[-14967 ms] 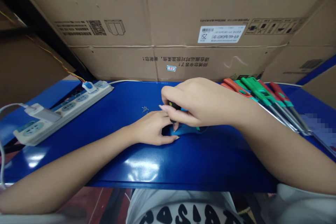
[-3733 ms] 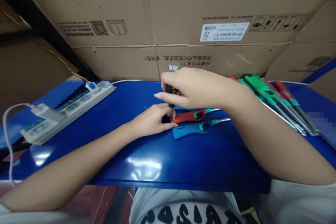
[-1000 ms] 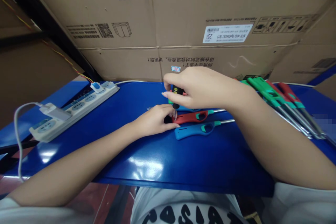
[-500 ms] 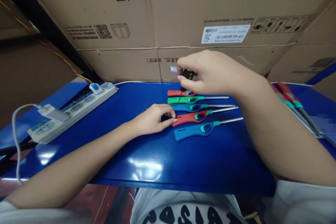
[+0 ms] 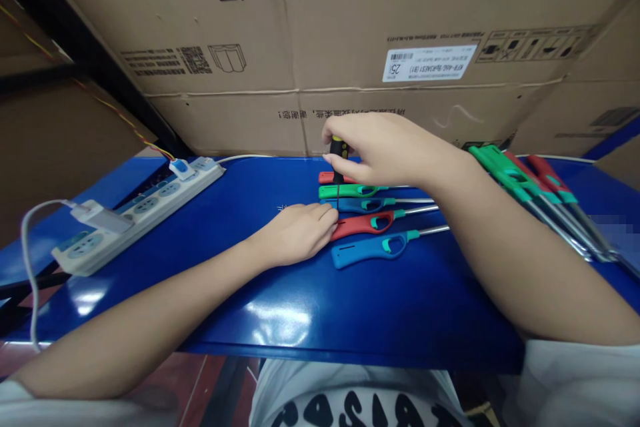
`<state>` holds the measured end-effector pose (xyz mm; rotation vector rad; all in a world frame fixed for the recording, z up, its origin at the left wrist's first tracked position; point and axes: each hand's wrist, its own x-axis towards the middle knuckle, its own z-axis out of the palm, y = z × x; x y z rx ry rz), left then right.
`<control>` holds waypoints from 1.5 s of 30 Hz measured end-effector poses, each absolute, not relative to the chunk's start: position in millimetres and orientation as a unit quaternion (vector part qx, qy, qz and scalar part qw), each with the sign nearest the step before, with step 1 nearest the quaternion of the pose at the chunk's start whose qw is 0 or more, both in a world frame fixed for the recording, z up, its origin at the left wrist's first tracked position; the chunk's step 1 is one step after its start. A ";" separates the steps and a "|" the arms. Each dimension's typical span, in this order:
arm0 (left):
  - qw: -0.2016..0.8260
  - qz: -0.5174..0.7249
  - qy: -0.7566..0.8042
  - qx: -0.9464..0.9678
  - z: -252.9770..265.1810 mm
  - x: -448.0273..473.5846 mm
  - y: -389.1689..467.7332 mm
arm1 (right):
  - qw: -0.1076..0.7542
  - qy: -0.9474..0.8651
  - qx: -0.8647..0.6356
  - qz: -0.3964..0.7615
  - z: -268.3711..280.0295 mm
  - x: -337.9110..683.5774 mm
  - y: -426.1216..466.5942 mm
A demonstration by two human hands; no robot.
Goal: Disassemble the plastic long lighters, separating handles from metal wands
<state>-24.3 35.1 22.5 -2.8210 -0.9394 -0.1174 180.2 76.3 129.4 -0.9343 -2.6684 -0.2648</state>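
Note:
Several long-nosed gas lighters lie in a column on the blue table. My left hand [image 5: 299, 233] has its fingers pressed together on the handle end of a red lighter [image 5: 363, 224]. In my right hand [image 5: 377, 147] is a screwdriver [image 5: 338, 149] with a black and yellow handle. Its thin shaft points down beside my left fingertips; the tip's exact contact is hidden. Nearer to me lies a blue lighter [image 5: 360, 250]. Beyond the held one are another blue lighter [image 5: 350, 205], a green lighter [image 5: 343, 191] and a partly covered red lighter [image 5: 329, 177].
More lighters [image 5: 505, 167], green and red, are piled at the right behind my forearm. A white power strip [image 5: 145, 207] with plugs and a cable stands on the left of the blue table [image 5: 240, 307]. A large cardboard box [image 5: 240, 100] rises behind.
My right hand has moved slightly left and lowered the screwdriver, now more upright, toward my left fingertips. My left fingers have closed further over the red lighter's end.

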 end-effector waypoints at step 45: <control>-0.056 -0.156 -0.344 -0.924 30.0 -51.3 59.4 | 0.142 -0.926 -0.339 -0.087 115.9 155.0 67.4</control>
